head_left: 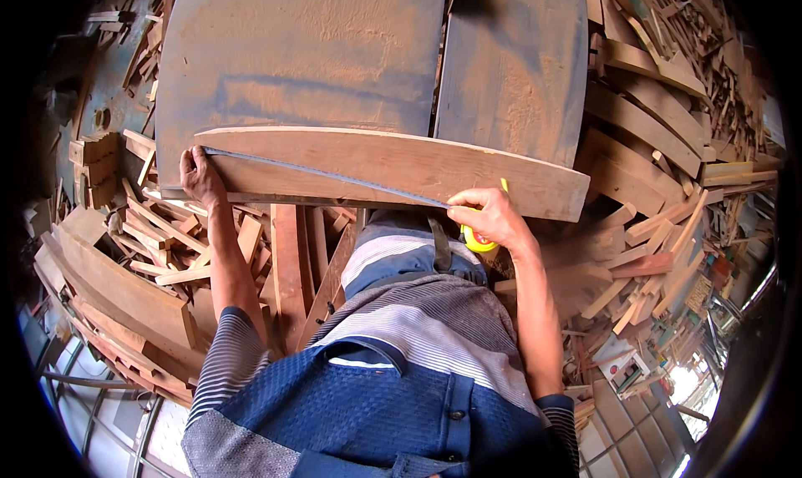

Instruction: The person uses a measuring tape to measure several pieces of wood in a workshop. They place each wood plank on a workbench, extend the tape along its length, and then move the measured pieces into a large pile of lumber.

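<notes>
Yellow tape case (479, 242) partly hidden by right fingers (470, 197).

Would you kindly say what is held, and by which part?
A tape measure: the left hand holds the blade's free end; the right hand, the blade beside its yellow case.

I find the long, arched, light-brown wooden board (376, 165) bare and matt, its face fairly smooth with visible grain. The narrow, straight, blue-grey measuring blade (334, 176) looks like thin metal, smooth. The rounded, bright-yellow tape case (479, 239) appears to be glossy plastic. I note the broad, flat, grey tabletop (301, 52) as apparently metal, its surface dulled by patches of powdery, orange-brown dust. My navy-blue and grey-striped shirt (351, 411) is matt cloth, visibly textured across the blue part. The long, reddish-brown plank (290, 269) is unglossed wood.
</notes>
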Action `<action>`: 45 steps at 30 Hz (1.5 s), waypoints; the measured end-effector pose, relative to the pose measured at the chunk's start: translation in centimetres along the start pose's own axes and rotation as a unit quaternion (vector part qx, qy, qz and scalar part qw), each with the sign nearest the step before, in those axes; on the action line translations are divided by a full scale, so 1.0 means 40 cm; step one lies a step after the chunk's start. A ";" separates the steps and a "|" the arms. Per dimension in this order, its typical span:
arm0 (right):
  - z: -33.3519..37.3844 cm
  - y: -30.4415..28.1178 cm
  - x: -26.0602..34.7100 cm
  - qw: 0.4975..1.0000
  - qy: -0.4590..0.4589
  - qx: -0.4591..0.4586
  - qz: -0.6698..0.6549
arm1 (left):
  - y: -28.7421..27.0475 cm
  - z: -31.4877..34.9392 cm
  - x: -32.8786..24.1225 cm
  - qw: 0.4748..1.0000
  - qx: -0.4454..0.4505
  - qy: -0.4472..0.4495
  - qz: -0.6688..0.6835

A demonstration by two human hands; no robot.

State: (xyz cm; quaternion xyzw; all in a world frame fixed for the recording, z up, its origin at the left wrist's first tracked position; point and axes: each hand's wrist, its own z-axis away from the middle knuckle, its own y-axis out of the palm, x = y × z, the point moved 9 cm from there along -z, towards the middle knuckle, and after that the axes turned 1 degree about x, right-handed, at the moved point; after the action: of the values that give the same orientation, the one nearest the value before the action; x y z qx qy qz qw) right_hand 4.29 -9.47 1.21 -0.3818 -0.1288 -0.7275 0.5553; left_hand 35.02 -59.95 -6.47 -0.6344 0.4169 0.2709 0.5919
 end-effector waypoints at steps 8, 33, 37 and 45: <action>0.105 -0.074 0.006 0.989 -0.135 -0.065 0.014 | -0.047 0.020 -0.102 0.979 0.068 -0.062 0.182; 0.390 -0.690 -0.609 0.952 0.076 -0.290 0.069 | 0.466 0.790 -0.440 0.938 0.322 -0.070 0.107; 0.368 -0.706 -0.573 0.949 0.073 -0.282 0.117 | 0.462 0.789 -0.449 0.939 0.316 -0.103 0.092; 0.321 -0.722 -0.590 0.927 0.086 -0.325 0.169 | 0.462 0.787 -0.469 0.933 0.337 -0.114 0.049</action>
State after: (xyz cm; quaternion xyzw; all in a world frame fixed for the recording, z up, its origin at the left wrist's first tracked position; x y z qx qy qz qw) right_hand -14.41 25.26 0.23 -0.4933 0.2288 -0.6551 0.5245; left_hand 14.54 -24.40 -5.25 -0.3414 0.4442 0.2132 0.8005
